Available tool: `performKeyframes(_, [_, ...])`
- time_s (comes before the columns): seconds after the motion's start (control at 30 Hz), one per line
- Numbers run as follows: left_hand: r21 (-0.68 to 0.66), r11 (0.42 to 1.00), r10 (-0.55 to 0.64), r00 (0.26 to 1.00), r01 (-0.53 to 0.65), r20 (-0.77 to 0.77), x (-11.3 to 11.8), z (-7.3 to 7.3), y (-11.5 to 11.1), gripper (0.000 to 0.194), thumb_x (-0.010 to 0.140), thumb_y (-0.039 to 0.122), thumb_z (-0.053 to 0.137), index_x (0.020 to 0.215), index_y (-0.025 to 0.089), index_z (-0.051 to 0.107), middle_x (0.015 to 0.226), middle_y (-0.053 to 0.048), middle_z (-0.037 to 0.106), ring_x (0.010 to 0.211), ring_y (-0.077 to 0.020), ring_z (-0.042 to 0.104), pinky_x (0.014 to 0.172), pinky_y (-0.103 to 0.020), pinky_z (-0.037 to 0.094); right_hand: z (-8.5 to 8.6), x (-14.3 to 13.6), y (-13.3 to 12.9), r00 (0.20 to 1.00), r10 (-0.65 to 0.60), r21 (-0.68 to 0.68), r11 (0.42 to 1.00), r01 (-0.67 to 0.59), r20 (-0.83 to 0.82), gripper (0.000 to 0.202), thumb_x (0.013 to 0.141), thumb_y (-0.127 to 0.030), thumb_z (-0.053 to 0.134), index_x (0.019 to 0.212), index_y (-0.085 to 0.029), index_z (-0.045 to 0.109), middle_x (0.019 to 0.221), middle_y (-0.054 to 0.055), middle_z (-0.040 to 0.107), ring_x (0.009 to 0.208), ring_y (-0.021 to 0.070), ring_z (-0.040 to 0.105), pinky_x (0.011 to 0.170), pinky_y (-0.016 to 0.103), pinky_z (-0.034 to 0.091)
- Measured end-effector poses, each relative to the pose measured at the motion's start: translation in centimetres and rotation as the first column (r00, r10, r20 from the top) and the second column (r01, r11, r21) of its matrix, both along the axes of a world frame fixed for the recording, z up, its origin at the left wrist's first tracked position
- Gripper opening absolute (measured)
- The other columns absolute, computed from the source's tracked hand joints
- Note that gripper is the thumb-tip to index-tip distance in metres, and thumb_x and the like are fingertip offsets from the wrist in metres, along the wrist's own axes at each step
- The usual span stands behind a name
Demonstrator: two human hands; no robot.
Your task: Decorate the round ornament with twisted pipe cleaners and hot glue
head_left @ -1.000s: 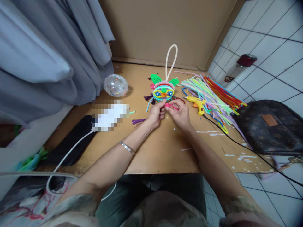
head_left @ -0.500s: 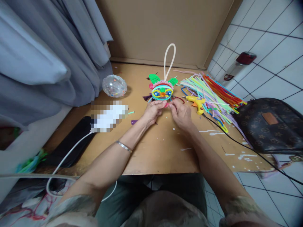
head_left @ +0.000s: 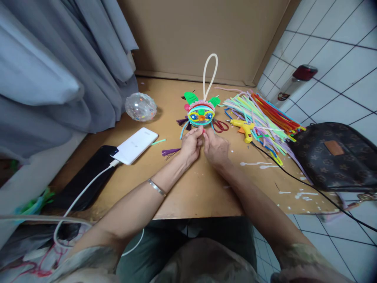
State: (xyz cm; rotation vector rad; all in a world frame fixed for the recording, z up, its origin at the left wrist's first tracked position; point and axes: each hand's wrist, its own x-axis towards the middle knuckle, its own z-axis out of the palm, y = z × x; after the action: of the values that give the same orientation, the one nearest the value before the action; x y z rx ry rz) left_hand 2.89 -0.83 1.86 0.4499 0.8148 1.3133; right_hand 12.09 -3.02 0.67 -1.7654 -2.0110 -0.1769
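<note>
My left hand (head_left: 192, 143) and my right hand (head_left: 216, 147) meet over the table, thumbs and fingertips pinched together on a small pink piece (head_left: 204, 132). The fingers cover most of it, so its shape is unclear. Just beyond them sits a colourful lion-head ornament (head_left: 202, 112) with green ears, yellow-ringed eyes, an orange nose and a white loop (head_left: 210, 74) standing up from its top. Red-handled scissors (head_left: 220, 125) lie right of the ornament, partly behind my right hand. A purple tassel (head_left: 171, 151) lies left of my left hand.
A yellow glue gun (head_left: 246, 129) with a black cord lies by a heap of coloured pipe cleaners (head_left: 259, 118). Further right is a brown patterned bag (head_left: 338, 157). On the left are a clear ball (head_left: 141, 107), a white power bank (head_left: 138, 145) and a black phone (head_left: 85, 181).
Both hands have drawn closer together and shifted slightly left, still pinching the pink piece. My right hand has turned inward, and the scissors' handles show more.
</note>
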Motion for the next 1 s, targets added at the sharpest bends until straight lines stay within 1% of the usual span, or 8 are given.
performKeyframes(0.07, [-0.028,0.999,-0.013,0.999,0.015,0.047,0.1,0.1,-0.1,0.041,0.077,0.019,0.082,0.058,0.016,0.045,0.046,0.01,0.035,0.04,-0.0005,0.023,0.041,-0.016,0.019,-0.2,-0.3,0.0,0.999,-0.019,0.003,1.0,0.019,-0.045,0.034,0.106,-0.035,0.033,0.105,-0.017,0.062,0.077,0.009,0.073,0.065,0.018,0.064,0.06,0.028,0.029])
performKeyframes(0.2, [-0.08,0.997,-0.008,0.995,0.016,0.1,0.4,0.1,-0.4,0.038,0.078,0.022,0.083,0.064,0.017,0.048,0.047,0.01,0.038,0.039,-0.0006,0.027,0.041,-0.014,0.022,-0.1,-0.6,-0.2,0.99,-0.016,0.024,1.0,0.02,-0.141,0.033,0.105,-0.038,0.035,0.12,-0.017,0.055,0.087,0.01,0.076,0.068,0.0195,0.067,0.06,0.027,0.033])
performKeyframes(0.33, [-0.136,0.99,-0.028,0.99,0.047,0.136,0.4,0.0,-0.4,0.033,0.082,0.027,0.079,0.068,0.017,0.051,0.046,0.011,0.037,0.037,-0.0013,0.029,0.039,-0.014,0.021,0.3,-0.5,-0.2,0.994,-0.028,-0.038,0.999,0.024,-0.109,0.033,0.101,-0.035,0.044,0.126,-0.017,0.057,0.086,0.009,0.077,0.068,0.0208,0.067,0.061,0.028,0.034])
performKeyframes(0.43, [-0.149,0.987,-0.042,0.989,0.063,0.141,0.4,-0.2,-0.2,0.036,0.082,0.03,0.08,0.066,0.018,0.049,0.045,0.011,0.036,0.035,-0.0015,0.028,0.038,-0.015,0.02,0.3,-0.4,0.0,0.997,-0.037,-0.054,0.998,0.033,-0.068,0.032,0.1,-0.034,0.048,0.126,-0.019,0.061,0.083,0.008,0.077,0.069,0.0212,0.067,0.062,0.028,0.034])
performKeyframes(0.53, [-0.168,0.983,-0.051,0.988,0.076,0.147,0.4,-0.4,0.1,0.041,0.084,0.031,0.078,0.064,0.018,0.045,0.044,0.01,0.036,0.034,-0.0013,0.027,0.037,-0.016,0.02,0.0,-0.2,0.2,0.999,-0.027,-0.008,1.0,0.027,-0.047,0.029,0.1,-0.034,0.051,0.12,-0.019,0.065,0.081,0.008,0.077,0.069,0.0203,0.067,0.062,0.028,0.033])
performKeyframes(0.7, [-0.171,0.983,-0.042,0.985,0.071,0.165,0.5,-0.3,0.1,0.047,0.085,0.034,0.077,0.061,0.018,0.041,0.043,0.011,0.033,0.035,-0.0013,0.025,0.037,-0.016,0.018,-0.1,0.1,0.5,0.997,-0.005,0.023,1.0,0.007,-0.072,0.027,0.099,-0.034,0.052,0.113,-0.02,0.07,0.081,0.007,0.076,0.071,0.0196,0.066,0.063,0.027,0.034])
performKeyframes(0.9, [-0.112,0.989,-0.086,0.987,0.101,0.133,0.4,-0.1,-0.1,0.046,0.084,0.039,0.079,0.064,0.017,0.044,0.049,0.01,0.036,0.038,-0.0012,0.028,0.038,-0.015,0.018,-0.1,1.6,1.1,0.965,0.086,0.034,0.996,-0.08,-0.248,0.025,0.096,-0.034,0.055,0.112,-0.023,0.071,0.085,0.004,0.076,0.074,0.0197,0.067,0.067,0.027,0.044])
performKeyframes(1.0, [-0.057,0.99,-0.128,0.99,0.131,0.052,0.0,-0.3,0.3,0.044,0.08,0.037,0.083,0.064,0.016,0.048,0.051,0.008,0.04,0.041,-0.0016,0.031,0.039,-0.014,0.019,-0.5,2.6,1.9,0.889,0.148,0.047,0.989,-0.142,-0.433,0.022,0.093,-0.035,0.059,0.108,-0.023,0.07,0.088,0.003,0.075,0.078,0.0195,0.068,0.07,0.028,0.048])
